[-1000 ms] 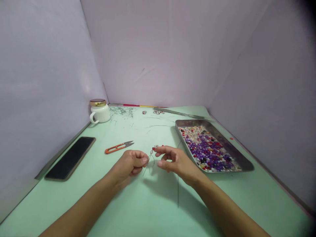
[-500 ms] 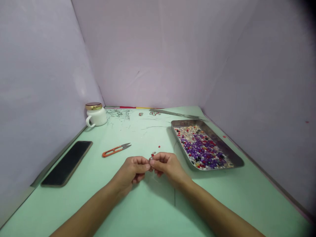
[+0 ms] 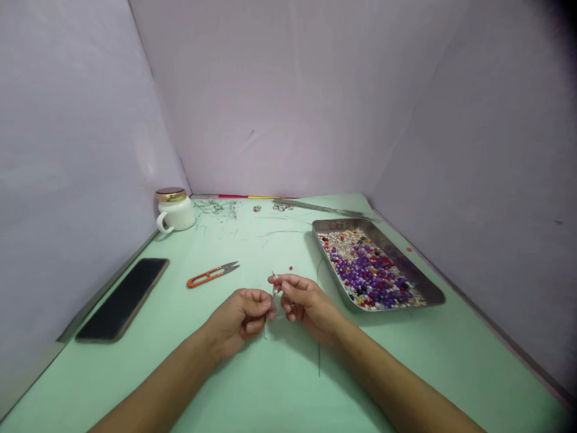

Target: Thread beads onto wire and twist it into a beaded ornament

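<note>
My left hand [image 3: 247, 316] pinches a thin beaded wire [image 3: 276, 285] between thumb and forefinger. A few small red and white beads show on the wire, just above the left fingertips. My right hand [image 3: 306, 300] is beside it with thumb and forefinger apart, the forefinger reaching behind the beads. Whether that finger touches them I cannot tell. Beyond the hands, a loose red bead [image 3: 291, 268] lies on the green table [image 3: 234, 385].
Orange thread snips [image 3: 211, 275] lie left of the hands, near a phone [image 3: 122, 299] and a lidded white mug [image 3: 177, 211]. On the right is a metal tray [image 3: 433, 293] of mixed beads [image 3: 369, 270]. Wire scraps [image 3: 216, 208], beaded pieces [image 3: 283, 207] and long wires [image 3: 324, 208] lie at the back.
My right thumb and forefinger have parted from their pinch beside the left fingertips. The red and white beads now show upright between the hands. My left hand keeps its pinch, almost in place.
</note>
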The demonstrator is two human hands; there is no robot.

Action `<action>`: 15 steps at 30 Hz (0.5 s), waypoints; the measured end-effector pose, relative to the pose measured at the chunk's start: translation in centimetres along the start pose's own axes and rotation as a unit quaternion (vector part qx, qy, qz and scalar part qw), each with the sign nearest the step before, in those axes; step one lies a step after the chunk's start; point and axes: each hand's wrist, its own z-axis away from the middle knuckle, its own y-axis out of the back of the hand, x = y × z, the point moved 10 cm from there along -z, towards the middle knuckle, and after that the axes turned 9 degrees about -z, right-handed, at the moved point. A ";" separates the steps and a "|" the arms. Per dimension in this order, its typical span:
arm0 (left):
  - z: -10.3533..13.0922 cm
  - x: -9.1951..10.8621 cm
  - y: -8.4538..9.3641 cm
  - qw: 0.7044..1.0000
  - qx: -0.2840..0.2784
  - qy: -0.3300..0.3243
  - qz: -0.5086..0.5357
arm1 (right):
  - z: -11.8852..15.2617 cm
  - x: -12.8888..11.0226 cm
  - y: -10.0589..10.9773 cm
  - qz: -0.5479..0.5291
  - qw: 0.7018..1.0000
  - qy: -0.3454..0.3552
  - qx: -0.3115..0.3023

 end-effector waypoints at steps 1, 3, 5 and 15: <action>0.0 -0.2 -0.4 1.000 -0.018 0.011 0.010 | 0.0 0.2 -0.3 -0.018 1.000 -0.009 -0.014; 0.1 -0.5 -0.9 0.999 -0.041 0.024 0.019 | 0.1 0.4 -0.7 -0.042 0.998 -0.020 -0.032; 0.2 -0.5 -1.2 0.998 -0.050 0.022 0.012 | 0.2 0.5 -1.0 -0.049 0.997 -0.030 -0.045; 1.0 2.8 1.1 0.971 0.096 -0.106 -0.191 | 0.2 0.7 -0.3 -0.059 0.998 -0.025 0.012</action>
